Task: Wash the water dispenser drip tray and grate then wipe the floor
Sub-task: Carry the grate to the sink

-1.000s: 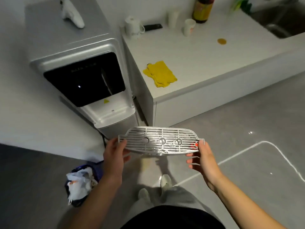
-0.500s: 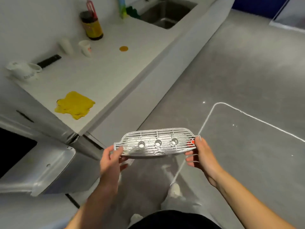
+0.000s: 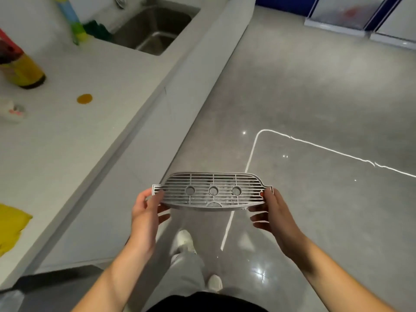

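Moved since half a second ago: the water dispenser has left the view, the sink [image 3: 155,25] lies nearer, and the grate [image 3: 212,191] is held level as before.
Left hand [image 3: 146,212] pinches the grate's left tab, thumb on top, fingers curled beneath. Right hand [image 3: 274,212] grips the right end, thumb on the edge, lower fingers loosely spread. Grate hangs in the air over the grey floor [image 3: 315,97], beside the white counter [image 3: 90,143]. A yellow cloth [image 3: 11,224] and an orange spot [image 3: 84,98] are on the counter.
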`<move>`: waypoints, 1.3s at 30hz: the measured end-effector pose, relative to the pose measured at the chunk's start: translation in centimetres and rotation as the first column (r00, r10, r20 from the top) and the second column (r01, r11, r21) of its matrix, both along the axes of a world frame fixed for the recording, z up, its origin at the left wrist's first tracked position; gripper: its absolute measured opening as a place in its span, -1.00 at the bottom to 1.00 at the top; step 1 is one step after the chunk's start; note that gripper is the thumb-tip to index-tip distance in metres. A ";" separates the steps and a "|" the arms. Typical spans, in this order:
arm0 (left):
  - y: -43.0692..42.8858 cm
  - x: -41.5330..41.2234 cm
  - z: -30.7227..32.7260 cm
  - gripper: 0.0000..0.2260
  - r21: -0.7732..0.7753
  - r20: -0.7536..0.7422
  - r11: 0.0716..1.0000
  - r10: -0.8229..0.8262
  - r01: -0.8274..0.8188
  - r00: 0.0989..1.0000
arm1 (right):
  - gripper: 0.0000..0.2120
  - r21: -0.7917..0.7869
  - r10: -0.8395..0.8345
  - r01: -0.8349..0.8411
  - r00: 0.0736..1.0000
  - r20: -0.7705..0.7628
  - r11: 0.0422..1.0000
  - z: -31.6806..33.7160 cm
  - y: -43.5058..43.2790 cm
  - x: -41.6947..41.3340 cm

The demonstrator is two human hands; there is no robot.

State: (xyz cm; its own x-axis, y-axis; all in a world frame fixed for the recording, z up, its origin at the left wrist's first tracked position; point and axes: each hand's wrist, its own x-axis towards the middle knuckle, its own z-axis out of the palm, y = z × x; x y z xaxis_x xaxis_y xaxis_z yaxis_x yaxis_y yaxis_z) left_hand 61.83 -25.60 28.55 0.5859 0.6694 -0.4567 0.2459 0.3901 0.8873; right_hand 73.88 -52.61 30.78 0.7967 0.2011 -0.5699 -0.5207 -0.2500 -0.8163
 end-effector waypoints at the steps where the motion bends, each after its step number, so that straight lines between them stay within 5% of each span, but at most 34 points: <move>1: 0.3 1.7 -0.1 -0.94 0.002 -0.003 1.000 -0.021 0.021 1.000 | -0.65 0.001 -0.011 0.011 1.000 -0.001 1.000 -0.2 0.1 1.4; 15: 6.3 27.4 -1.2 -0.79 0.017 -0.039 0.976 -0.217 0.218 0.975 | -0.61 -0.061 -0.225 0.224 0.974 0.005 0.973 0.0 4.4 23.2; 20: 8.3 35.9 -1.4 -0.90 -0.005 -0.005 0.977 -0.213 0.213 0.977 | -0.60 -0.069 -0.195 0.196 0.980 0.028 0.978 -0.4 6.3 32.1; 39: 16.5 69.0 -2.1 -0.84 0.039 -0.045 0.999 0.038 -0.036 0.998 | -0.65 -0.076 0.063 -0.062 0.998 0.018 0.995 -1.6 17.3 72.7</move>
